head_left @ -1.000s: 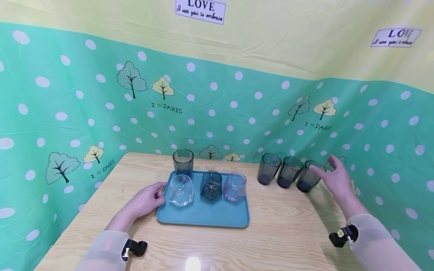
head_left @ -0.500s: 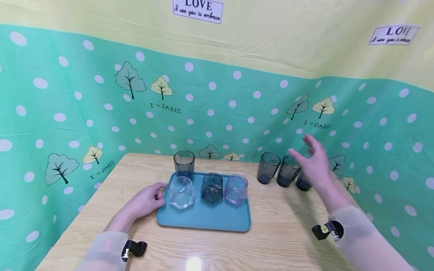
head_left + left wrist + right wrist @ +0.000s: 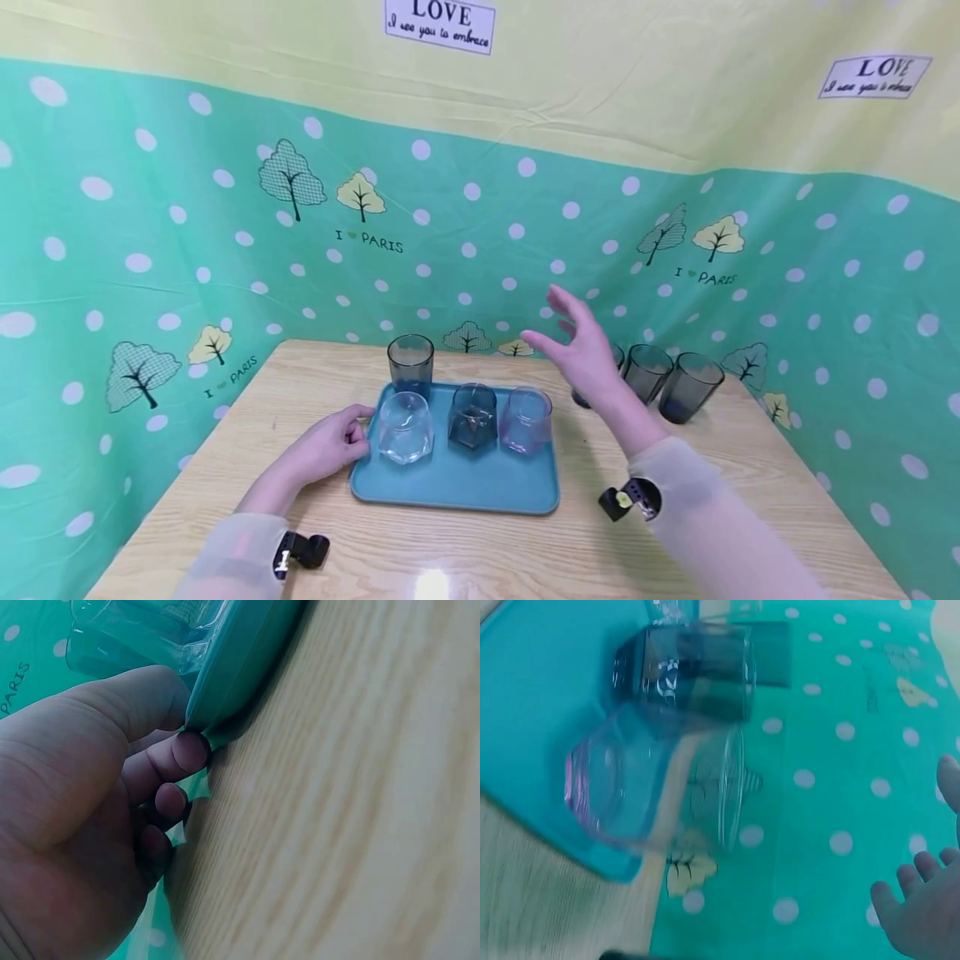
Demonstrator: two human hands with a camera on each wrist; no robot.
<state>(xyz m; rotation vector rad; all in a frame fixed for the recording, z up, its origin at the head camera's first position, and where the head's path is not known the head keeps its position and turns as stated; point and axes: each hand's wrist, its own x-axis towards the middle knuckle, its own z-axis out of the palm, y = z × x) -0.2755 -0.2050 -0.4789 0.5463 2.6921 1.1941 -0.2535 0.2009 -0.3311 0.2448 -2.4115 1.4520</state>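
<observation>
My left hand (image 3: 330, 442) pinches the left rim of a blue-green tray (image 3: 457, 487), thumb on top and fingers curled at the edge in the left wrist view. A clear faceted glass (image 3: 405, 435), a dark grey one (image 3: 472, 421) and a pink-tinted one (image 3: 527, 423) stand on the tray. At its back left corner is a tall grey tumbler (image 3: 410, 367); whether its base touches the tray I cannot tell. My right hand (image 3: 588, 354) hovers with spread fingers right of the tray, holding nothing.
Two tall grey tumblers, the middle one (image 3: 647, 375) and the right one (image 3: 688, 387), stand at the back right of the wooden table (image 3: 480, 554). My right arm partly hides a third tumbler (image 3: 618, 356). A patterned curtain (image 3: 480, 242) hangs close behind.
My right hand has swept left through the air from beside the rightmost tumbler towards the tray, with nothing in it. My left hand stays at the tray's rim.
</observation>
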